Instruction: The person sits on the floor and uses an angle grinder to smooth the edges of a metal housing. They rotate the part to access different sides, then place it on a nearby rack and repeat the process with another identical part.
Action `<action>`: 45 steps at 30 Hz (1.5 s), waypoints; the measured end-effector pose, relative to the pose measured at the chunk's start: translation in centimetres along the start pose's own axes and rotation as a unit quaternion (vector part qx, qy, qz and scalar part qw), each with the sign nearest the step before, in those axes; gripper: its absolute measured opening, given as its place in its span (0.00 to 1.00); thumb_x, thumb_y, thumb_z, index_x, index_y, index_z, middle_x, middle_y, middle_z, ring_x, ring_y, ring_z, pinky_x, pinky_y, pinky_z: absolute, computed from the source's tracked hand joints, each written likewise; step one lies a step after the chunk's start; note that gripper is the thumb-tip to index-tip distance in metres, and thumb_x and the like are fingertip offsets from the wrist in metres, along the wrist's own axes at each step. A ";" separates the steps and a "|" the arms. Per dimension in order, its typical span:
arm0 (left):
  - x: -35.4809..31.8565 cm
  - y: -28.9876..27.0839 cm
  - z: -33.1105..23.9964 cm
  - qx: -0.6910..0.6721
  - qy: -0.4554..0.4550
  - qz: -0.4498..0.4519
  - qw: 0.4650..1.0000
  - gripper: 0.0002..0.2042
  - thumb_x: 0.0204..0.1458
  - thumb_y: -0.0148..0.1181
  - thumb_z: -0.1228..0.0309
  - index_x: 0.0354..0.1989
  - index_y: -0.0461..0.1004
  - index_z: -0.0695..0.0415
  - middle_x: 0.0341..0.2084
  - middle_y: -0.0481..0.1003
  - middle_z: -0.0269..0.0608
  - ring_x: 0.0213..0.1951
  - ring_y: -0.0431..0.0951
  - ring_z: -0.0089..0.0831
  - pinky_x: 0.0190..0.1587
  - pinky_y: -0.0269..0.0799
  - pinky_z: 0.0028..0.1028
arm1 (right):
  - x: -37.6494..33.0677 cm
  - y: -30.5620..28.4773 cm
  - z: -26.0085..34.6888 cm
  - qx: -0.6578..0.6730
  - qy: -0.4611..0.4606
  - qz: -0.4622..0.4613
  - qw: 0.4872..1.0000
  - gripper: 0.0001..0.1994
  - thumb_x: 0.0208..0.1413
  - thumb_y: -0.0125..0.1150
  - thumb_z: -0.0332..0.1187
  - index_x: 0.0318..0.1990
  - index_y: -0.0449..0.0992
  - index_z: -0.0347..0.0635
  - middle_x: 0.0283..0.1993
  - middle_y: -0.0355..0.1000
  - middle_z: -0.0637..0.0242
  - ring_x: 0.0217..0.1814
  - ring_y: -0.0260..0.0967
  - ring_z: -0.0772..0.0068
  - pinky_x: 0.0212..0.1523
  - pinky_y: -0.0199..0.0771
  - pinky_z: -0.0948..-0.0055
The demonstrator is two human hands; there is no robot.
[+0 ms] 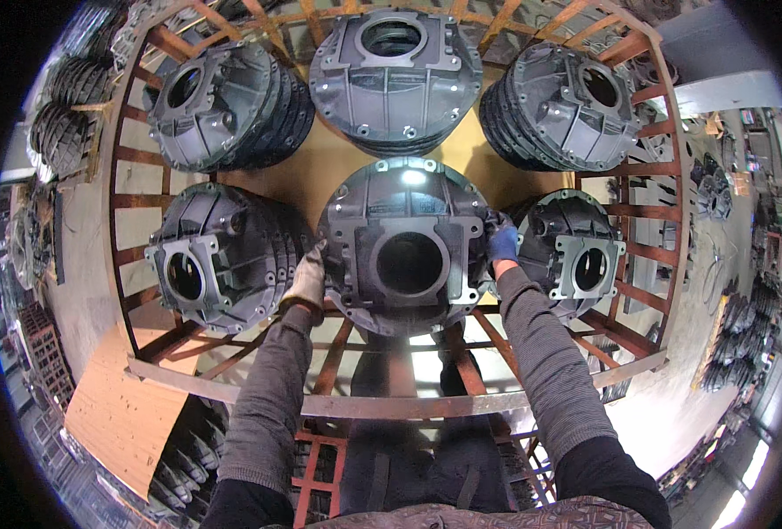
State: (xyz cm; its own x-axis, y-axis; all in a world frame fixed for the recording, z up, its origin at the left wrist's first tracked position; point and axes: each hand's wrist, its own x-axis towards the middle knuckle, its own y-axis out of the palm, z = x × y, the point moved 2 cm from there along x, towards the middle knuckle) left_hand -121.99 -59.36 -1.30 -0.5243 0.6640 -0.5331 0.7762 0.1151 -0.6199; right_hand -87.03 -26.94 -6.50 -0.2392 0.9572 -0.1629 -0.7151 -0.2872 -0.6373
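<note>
A dark grey cast metal housing (pixel 402 189) with a large round bore stands at the front middle of a rusty steel cage pallet (pixel 373 406). My left hand (pixel 306 280), in a pale work glove, is closed on the housing's left edge. On the opposite edge, my right hand (pixel 502 240) grips it in a blue glove. Most fingers of both hands are hidden behind the rim. Whether the housing rests on something or is lifted cannot be made out.
Similar housings stand in stacks around it: front left (pixel 232 256), front right (pixel 576 256), back left (pixel 223 106), back middle (pixel 395 84) and back right (pixel 567 106). Brown sheet (pixel 338 167) lies under them. The cage's bars surround everything. A plywood board (pixel 126 406) lies outside, lower left.
</note>
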 end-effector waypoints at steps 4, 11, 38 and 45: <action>-1.9 -0.5 -2.3 -0.242 -0.128 0.011 0.962 0.24 0.77 0.40 0.55 0.68 0.75 0.55 0.60 0.81 0.47 0.60 0.81 0.42 0.63 0.74 0.36 | -0.5 0.4 -0.8 0.059 0.020 -0.012 0.998 0.25 0.71 0.62 0.53 0.54 0.83 0.36 0.52 0.82 0.40 0.53 0.80 0.39 0.53 0.77 0.54; -1.7 -0.8 -3.2 -0.324 -0.118 0.039 0.938 0.26 0.76 0.43 0.52 0.68 0.76 0.56 0.59 0.82 0.46 0.58 0.81 0.40 0.65 0.71 0.35 | -0.8 -0.8 2.8 0.100 0.022 0.028 0.994 0.25 0.71 0.61 0.53 0.53 0.84 0.37 0.52 0.83 0.43 0.53 0.81 0.43 0.55 0.76 0.57; -39.0 0.3 -51.3 -0.653 0.139 0.444 0.597 0.40 0.56 0.68 0.35 0.67 0.69 0.52 0.47 0.70 0.37 0.49 0.68 0.37 0.62 0.62 0.42 | -47.7 -33.4 3.7 0.241 0.151 0.071 0.956 0.14 0.67 0.68 0.36 0.57 0.81 0.42 0.48 0.82 0.61 0.49 0.83 0.69 0.49 0.84 0.67; -55.6 20.7 -69.9 -0.582 0.016 0.513 0.631 0.15 0.67 0.58 0.63 0.33 0.59 0.51 0.25 0.50 0.29 0.30 0.54 0.27 0.45 0.58 0.31 | -57.3 -49.1 -14.6 0.295 0.218 -0.110 0.924 0.13 0.70 0.63 0.34 0.55 0.82 0.38 0.46 0.83 0.62 0.41 0.83 0.70 0.43 0.83 0.69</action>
State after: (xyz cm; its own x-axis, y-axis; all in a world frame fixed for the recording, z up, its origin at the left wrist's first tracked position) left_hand -52.31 -42.29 55.75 0.4557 0.8425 -0.2875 0.4439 0.0649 0.8937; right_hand -28.60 -67.15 23.13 0.1492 0.8815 -0.4480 -0.9792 0.0687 -0.1910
